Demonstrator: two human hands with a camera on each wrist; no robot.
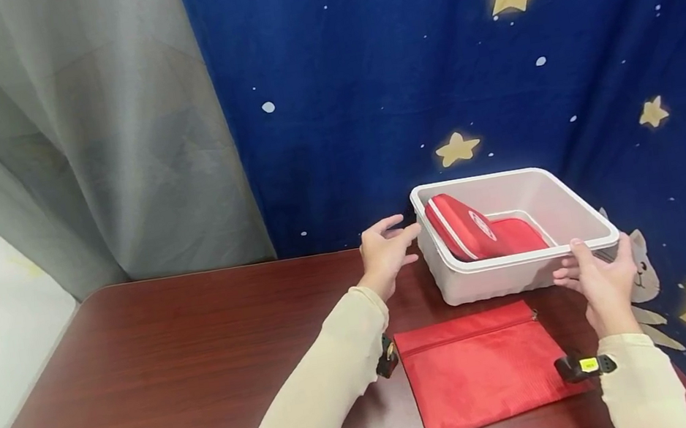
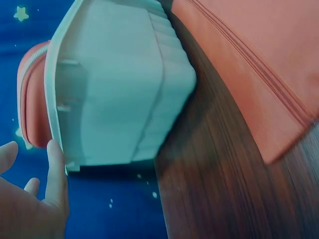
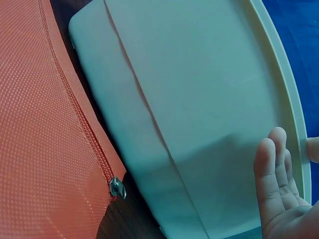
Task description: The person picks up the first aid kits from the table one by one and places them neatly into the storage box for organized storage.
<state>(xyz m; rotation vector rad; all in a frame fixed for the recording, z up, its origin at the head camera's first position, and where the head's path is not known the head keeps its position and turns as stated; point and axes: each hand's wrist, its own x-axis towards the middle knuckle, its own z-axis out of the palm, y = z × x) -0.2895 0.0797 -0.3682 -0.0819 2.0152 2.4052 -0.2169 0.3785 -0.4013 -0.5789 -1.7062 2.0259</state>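
Observation:
A white plastic bin point(image 1: 505, 271) stands at the back right of the table. Inside it, a red zippered case point(image 1: 464, 222) with a white emblem leans against the left wall. Another red item point(image 1: 516, 236) lies flat on the bin's floor. My left hand point(image 1: 387, 255) is beside the bin's left end, fingers spread, a fingertip close to the rim; contact cannot be made out. At the front right corner is my right hand point(image 1: 607, 282), a digit over the rim and straight fingers point(image 3: 269, 174) outside the wall.
In front of the bin, a flat red zippered pouch point(image 1: 482, 370) lies on the brown table point(image 1: 204, 353). A blue starry curtain point(image 1: 326, 98) and a grey curtain point(image 1: 104, 131) hang behind. The table's right edge runs close past the right forearm.

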